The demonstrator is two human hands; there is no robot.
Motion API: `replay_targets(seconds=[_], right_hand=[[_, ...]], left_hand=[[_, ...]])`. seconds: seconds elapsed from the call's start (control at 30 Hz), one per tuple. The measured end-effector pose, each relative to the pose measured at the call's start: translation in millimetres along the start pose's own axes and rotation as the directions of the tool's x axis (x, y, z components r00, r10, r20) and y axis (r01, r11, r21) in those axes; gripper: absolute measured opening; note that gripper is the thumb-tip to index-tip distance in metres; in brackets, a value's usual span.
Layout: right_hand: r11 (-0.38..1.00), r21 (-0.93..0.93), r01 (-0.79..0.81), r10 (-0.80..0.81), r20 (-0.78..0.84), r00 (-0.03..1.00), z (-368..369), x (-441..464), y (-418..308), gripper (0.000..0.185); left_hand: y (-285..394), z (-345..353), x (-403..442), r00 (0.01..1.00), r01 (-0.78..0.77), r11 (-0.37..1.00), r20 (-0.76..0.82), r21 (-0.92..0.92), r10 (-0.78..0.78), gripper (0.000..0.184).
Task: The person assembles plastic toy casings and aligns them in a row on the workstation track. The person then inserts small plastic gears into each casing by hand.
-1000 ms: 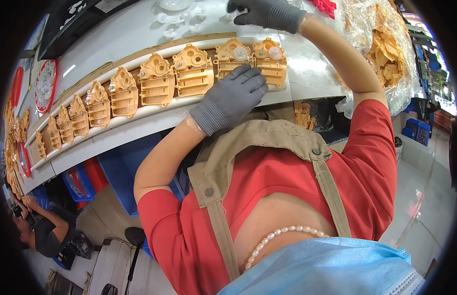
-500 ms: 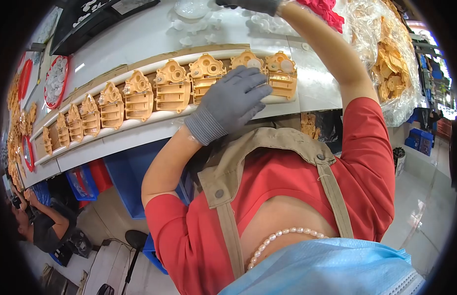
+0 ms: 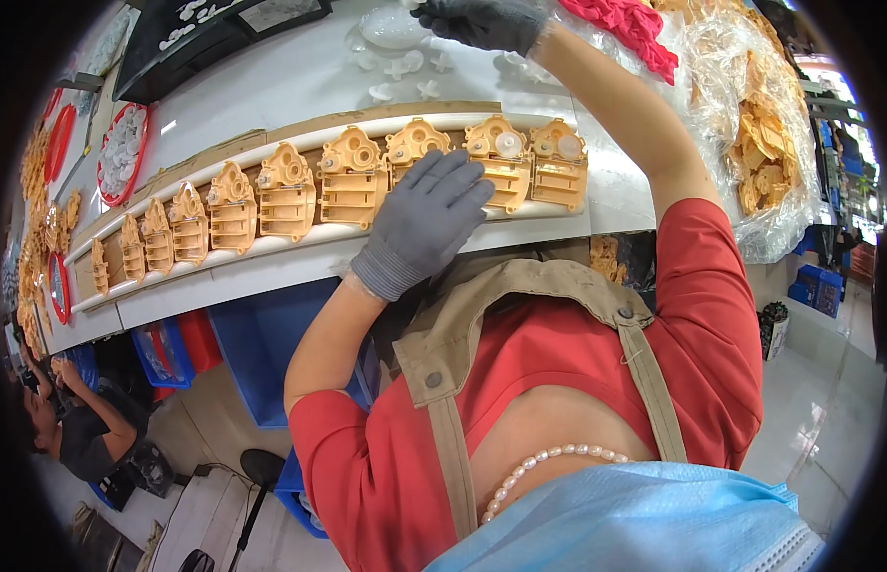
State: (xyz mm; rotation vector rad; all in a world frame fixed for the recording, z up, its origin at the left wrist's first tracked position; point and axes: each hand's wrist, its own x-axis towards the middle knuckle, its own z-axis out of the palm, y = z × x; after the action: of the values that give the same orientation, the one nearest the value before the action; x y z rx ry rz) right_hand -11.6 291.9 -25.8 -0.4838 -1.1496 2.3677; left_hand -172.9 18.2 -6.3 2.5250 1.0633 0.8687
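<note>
My left hand (image 3: 427, 221), in a grey glove, lies with fingers stretched over the row of orange plastic housings. Its fingertips cover part of one housing (image 3: 417, 136) and reach the edge of another housing (image 3: 498, 143), which has a white disc (image 3: 508, 144) in it. The rightmost housing (image 3: 559, 172) also carries a pale disc. At the top edge, my gloved right hand (image 3: 486, 23) has its fingers closed, with a small white plastic part (image 3: 412, 3) at the tips, partly cut off by the frame. Loose white cross-shaped parts (image 3: 428, 89) lie just below it.
A long white-edged rack (image 3: 353, 229) holds the housings. Beyond it are a black tray (image 3: 215, 48), a red-rimmed basket of white parts (image 3: 148, 172), pink cloth (image 3: 627, 27) and a plastic bag of orange parts (image 3: 796, 214). Another person (image 3: 91, 429) sits at lower left.
My left hand has shifted left along the row, uncovering the housing with the white disc. My right hand has come slightly lower into view, with a white part now visible at its fingertips.
</note>
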Motion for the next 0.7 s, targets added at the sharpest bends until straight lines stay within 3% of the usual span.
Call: replay_targets(seconds=[0.13, 0.23, 0.27, 0.37, 0.4, 0.5, 0.63, 0.7], right_hand=[[0.973, 0.229, 0.019, -0.036, 0.069, 0.997, 18.7, -18.7, 3.1, 0.028], [0.983, 0.009, -0.181, 0.176, 0.201, 0.964, 31.0, -27.6, 5.8, 0.024], [0.954, -0.187, -0.236, 0.277, 0.24, 0.93, 34.3, -29.3, 4.8, 0.02], [0.641, -0.673, -0.369, 0.521, 0.028, 0.853, 71.4, -37.7, -0.1, 0.023], [0.484, -0.802, -0.352, 0.483, -0.091, 0.871, 97.3, -45.6, -8.1, 0.025], [0.348, -0.853, -0.39, 0.558, -0.146, 0.817, 98.2, -40.1, -0.4, 0.021], [0.208, -0.898, -0.387, 0.544, -0.222, 0.809, 101.9, -36.9, 8.0, 0.023], [0.204, -0.911, -0.358, 0.512, -0.212, 0.832, 104.5, -38.7, 10.0, 0.026]], left_hand=[[-1.5, 1.9, -7.9, 1.0, 0.012, 0.998, -0.006, 0.054, -0.011, 0.034], [-1.8, 3.7, -10.5, 1.0, 0.0, 0.997, 0.019, 0.077, -0.001, 0.033], [-2.5, 4.5, -10.8, 1.0, -0.003, 0.997, 0.013, 0.073, 0.002, 0.033], [-2.8, 5.6, -10.8, 1.0, -0.009, 0.997, 0.007, 0.074, 0.008, 0.035], [-2.6, 6.0, -10.7, 1.0, -0.008, 0.997, 0.01, 0.079, 0.008, 0.035], [-3.0, 7.0, -10.8, 1.0, -0.004, 0.996, 0.021, 0.091, 0.002, 0.036], [-3.7, 6.6, -10.9, 1.0, -0.018, 0.996, 0.01, 0.09, 0.018, 0.035], [-4.6, 7.1, -11.5, 1.0, -0.022, 0.995, 0.016, 0.094, 0.021, 0.035]])
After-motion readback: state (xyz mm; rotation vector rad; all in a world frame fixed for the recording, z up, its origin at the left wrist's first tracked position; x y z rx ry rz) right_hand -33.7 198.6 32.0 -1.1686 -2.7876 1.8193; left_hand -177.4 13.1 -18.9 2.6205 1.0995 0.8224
